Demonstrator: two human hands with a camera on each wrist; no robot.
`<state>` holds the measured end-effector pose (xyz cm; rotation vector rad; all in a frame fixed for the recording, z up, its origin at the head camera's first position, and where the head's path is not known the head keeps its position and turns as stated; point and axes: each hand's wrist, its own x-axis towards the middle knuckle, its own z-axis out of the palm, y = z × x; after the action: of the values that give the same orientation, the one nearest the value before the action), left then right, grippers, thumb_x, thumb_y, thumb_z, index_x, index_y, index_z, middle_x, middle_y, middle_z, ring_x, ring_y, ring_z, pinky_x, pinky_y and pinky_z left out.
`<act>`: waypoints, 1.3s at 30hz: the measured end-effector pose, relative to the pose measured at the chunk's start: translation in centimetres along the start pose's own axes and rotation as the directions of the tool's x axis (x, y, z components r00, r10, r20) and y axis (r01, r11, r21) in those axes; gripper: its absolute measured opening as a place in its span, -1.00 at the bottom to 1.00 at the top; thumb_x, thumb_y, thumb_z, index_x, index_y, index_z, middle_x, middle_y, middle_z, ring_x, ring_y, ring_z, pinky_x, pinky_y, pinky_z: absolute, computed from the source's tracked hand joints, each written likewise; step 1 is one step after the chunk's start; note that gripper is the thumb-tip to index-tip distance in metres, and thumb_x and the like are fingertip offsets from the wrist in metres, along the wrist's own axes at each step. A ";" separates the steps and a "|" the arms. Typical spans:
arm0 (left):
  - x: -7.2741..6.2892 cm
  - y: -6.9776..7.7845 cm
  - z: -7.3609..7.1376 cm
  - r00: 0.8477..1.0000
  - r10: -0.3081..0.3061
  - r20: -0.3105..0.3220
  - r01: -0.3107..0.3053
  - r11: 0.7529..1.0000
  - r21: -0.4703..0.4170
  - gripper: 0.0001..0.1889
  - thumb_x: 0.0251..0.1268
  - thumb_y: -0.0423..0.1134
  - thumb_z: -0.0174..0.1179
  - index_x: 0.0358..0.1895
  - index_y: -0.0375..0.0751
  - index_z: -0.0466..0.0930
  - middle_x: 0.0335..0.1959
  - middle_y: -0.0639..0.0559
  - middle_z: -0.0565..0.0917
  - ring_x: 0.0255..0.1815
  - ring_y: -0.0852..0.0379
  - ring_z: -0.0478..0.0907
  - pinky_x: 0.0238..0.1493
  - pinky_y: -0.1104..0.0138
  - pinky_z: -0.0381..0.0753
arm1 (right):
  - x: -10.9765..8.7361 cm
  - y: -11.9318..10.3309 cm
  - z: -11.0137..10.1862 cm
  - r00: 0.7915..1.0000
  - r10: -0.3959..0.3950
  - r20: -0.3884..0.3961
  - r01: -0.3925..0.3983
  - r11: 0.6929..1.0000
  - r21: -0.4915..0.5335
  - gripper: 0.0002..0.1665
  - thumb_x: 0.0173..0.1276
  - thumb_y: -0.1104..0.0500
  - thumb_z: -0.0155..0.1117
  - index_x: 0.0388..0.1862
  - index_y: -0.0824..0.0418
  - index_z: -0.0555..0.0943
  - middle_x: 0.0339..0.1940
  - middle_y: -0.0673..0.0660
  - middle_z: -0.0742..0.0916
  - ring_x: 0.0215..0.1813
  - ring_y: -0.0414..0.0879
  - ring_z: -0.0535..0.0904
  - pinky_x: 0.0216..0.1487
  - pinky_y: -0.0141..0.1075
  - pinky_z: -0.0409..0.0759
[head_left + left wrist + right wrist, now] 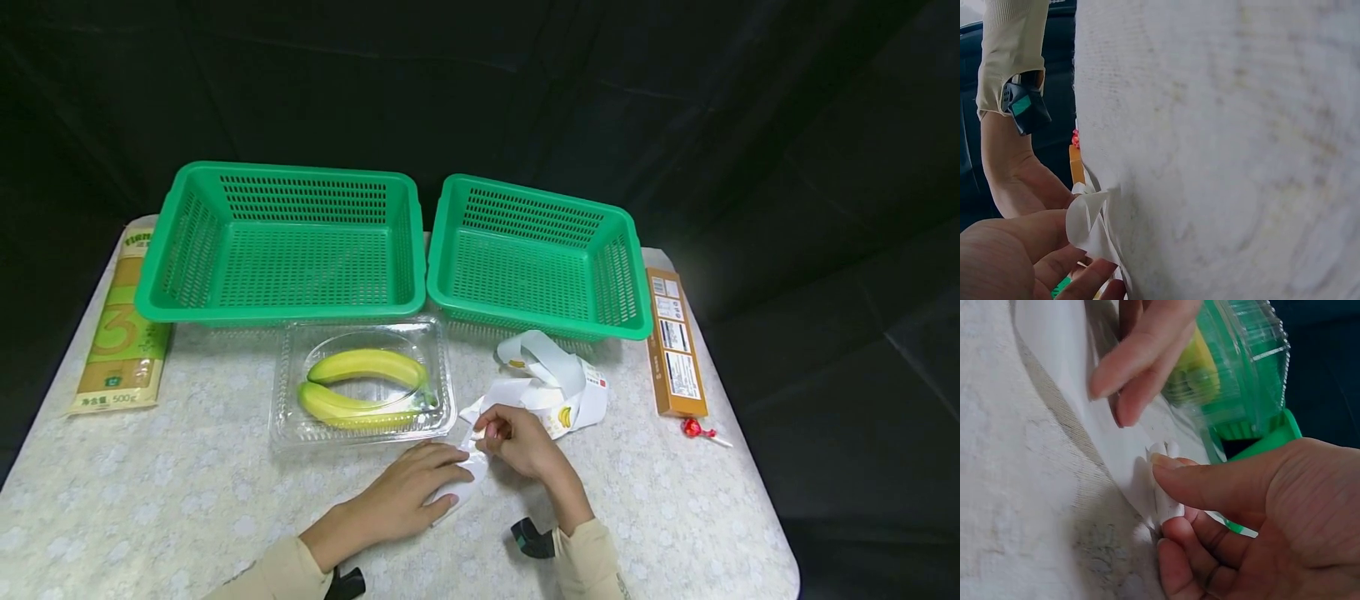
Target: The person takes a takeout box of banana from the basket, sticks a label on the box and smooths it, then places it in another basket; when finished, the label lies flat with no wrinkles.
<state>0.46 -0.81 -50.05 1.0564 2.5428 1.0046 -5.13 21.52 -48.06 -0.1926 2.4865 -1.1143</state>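
Note:
A white strip of banana stickers (551,385) lies in loose loops on the table, and its near end (459,490) reaches both hands. My right hand (517,442) pinches a small folded white piece of it between thumb and curled fingers, most plainly in the right wrist view. On the near end rests my left hand (408,492), its fingers extended over the paper; in the left wrist view a loop of the strip (1088,219) stands up by those fingers. Behind the left hand, a clear plastic box (281,417) holds two bananas (367,364). Whether a sticker is lifting is too small to tell.
Two green baskets (281,315) (540,321) stand side by side along the back. At the left edge lies a noodle packet (116,342). An orange box (675,350) and a red lollipop (693,428) lie at the right edge.

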 end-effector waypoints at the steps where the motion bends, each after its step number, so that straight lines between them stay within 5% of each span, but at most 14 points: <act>1: 0.0 0.0 0.0 1.000 0.001 0.000 -0.001 1.000 0.001 -0.68 0.43 -0.17 0.20 0.19 -0.02 0.63 0.37 0.01 0.54 0.46 -0.01 0.40 0.52 -0.01 0.29 | 0.0 0.0 -0.1 1.000 0.002 0.003 -0.002 1.000 0.006 -0.86 0.25 0.35 0.40 -0.22 0.22 0.68 -0.46 0.03 0.60 -0.43 -0.24 0.45 -0.39 -0.46 0.41; 17: -0.1 -0.2 0.2 1.000 0.007 -0.020 -0.007 1.000 -0.005 -0.69 0.42 -0.17 0.20 0.17 -0.02 0.64 0.35 0.02 0.56 0.45 0.01 0.41 0.54 0.00 0.27 | 0.2 -0.2 -0.4 1.000 0.016 0.006 -0.016 1.000 0.018 -0.74 0.34 0.38 0.29 -0.01 0.23 0.66 -0.38 0.07 0.61 -0.36 -0.19 0.48 -0.36 -0.45 0.45; 39: -0.1 -0.1 0.3 1.000 0.013 -0.027 -0.012 1.000 0.013 -0.70 0.41 -0.17 0.21 0.16 -0.01 0.64 0.34 0.03 0.56 0.43 0.02 0.42 0.52 0.02 0.30 | 0.1 -0.2 -0.2 0.998 0.007 -0.066 -0.006 1.000 0.009 -0.71 0.30 0.42 0.29 -0.03 0.21 0.68 -0.34 0.12 0.65 -0.36 -0.20 0.47 -0.35 -0.45 0.42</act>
<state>0.58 -0.75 -50.35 1.0705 2.5706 1.0133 -5.33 21.47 -47.84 -0.1471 2.5379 -1.1468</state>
